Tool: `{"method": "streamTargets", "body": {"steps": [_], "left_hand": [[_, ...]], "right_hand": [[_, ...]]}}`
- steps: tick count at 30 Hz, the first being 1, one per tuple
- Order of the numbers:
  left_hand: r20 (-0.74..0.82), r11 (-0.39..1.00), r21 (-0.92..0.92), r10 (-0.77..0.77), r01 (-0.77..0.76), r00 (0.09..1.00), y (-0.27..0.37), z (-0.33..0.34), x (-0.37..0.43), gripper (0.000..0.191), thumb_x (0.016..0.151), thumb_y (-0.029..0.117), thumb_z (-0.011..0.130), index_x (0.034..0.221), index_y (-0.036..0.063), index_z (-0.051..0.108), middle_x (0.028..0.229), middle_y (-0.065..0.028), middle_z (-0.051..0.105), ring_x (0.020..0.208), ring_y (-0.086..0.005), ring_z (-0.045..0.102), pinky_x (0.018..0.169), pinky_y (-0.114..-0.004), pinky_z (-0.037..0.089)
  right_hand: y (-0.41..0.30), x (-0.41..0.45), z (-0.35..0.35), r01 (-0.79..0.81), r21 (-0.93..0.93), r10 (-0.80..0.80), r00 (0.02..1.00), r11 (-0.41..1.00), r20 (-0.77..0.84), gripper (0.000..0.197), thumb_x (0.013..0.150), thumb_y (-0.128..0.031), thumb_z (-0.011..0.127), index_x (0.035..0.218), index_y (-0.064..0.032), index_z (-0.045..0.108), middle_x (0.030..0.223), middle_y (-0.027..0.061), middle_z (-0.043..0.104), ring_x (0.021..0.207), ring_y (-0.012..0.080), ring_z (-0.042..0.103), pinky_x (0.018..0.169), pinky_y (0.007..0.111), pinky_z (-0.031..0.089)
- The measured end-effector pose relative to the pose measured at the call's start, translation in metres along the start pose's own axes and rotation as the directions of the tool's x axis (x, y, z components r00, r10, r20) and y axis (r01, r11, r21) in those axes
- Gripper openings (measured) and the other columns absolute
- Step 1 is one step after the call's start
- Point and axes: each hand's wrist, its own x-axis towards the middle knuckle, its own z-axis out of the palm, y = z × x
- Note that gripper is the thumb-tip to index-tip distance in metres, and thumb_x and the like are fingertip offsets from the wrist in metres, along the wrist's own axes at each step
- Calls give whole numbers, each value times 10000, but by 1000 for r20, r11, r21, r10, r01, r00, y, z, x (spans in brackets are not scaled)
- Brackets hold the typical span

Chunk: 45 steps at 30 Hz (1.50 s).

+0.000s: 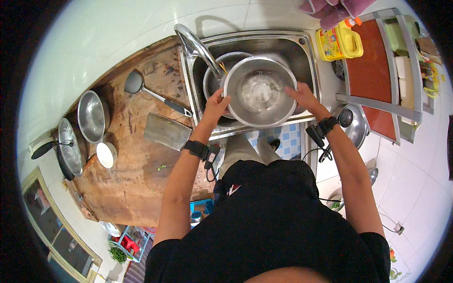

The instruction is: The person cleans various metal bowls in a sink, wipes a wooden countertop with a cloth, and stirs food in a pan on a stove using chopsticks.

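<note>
Between my two hands I hold a round stainless steel basin (260,118) above the front of the sink. My left hand (216,105) grips its left rim, and my right hand (305,97) grips the right rim with the thumb over the inside. A little water and a small green scrap seem to lie on its bottom. Beneath it, partly hidden, another metal basin (212,72) stands in the stainless steel sink (306,56). The chrome faucet (198,46) arches over that lower basin, and thin yellowish sticks show beside the spout.
Left, a wooden counter (134,184) bears a cleaver (168,131), a wok spatula (155,93), a metal bowl (92,116), a white bowl (106,155) and a lidded pan (70,146). Right stand a yellow detergent jug (339,41), a shelf rack (370,67) and a wok (357,131).
</note>
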Motion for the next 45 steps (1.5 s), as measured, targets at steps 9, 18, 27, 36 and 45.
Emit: {"method": "streamTargets", "body": {"steps": [9, 18, 27, 36, 45], "left_hand": [[-103, 955, 256, 183, -151, 978, -20, -28, 26, 471, 842, 250, 530, 1231, 29, 381, 984, -57, 544, 837, -137, 541, 630, -255, 448], [-159, 833, 391, 481, -393, 862, 1, -19, 17, 421, 803, 162, 564, 1169, 4, 431, 931, -120, 567, 748, -176, 569, 614, -288, 462], [164, 283, 811, 731, -513, 662, 55, 29, -37, 559, 657, 29, 597, 1186, 41, 414, 967, -179, 526, 849, -351, 521, 709, -403, 441], [129, 66, 798, 952, -598, 277, 47, 75, -68, 492, 693, -71, 514, 1175, 11, 461, 1080, -203, 524, 960, -337, 535, 815, -364, 443], [86, 471, 665, 723, -580, 685, -5, 91, -49, 417, 877, 80, 352, 1288, 26, 306, 1277, -171, 380, 1176, -280, 376, 1012, -334, 260]], "right_hand": [[-46, 10, 9, 201, -732, -488, 849, 651, -200, 393, 816, -186, 504, 1194, -113, 424, 790, 151, 594, 650, 301, 580, 544, 362, 458], [-79, -20, 11, 145, -913, -577, 808, 383, -114, 616, 744, -57, 492, 1294, -262, 307, 1124, 152, 509, 720, 313, 595, 564, 359, 496], [-89, -63, -8, 348, -911, -719, 689, 223, 87, 537, 753, -56, 483, 1223, -307, 416, 1189, 166, 464, 805, 302, 593, 654, 325, 495], [-62, -102, -18, 190, -871, -555, 825, 453, -108, 584, 756, -33, 462, 1304, -120, 280, 1046, 203, 523, 814, 295, 572, 673, 365, 469], [-26, -92, -45, 209, -771, -434, 896, 601, -95, 561, 783, -6, 431, 1309, -106, 261, 919, 222, 566, 725, 359, 578, 600, 388, 471]]}}
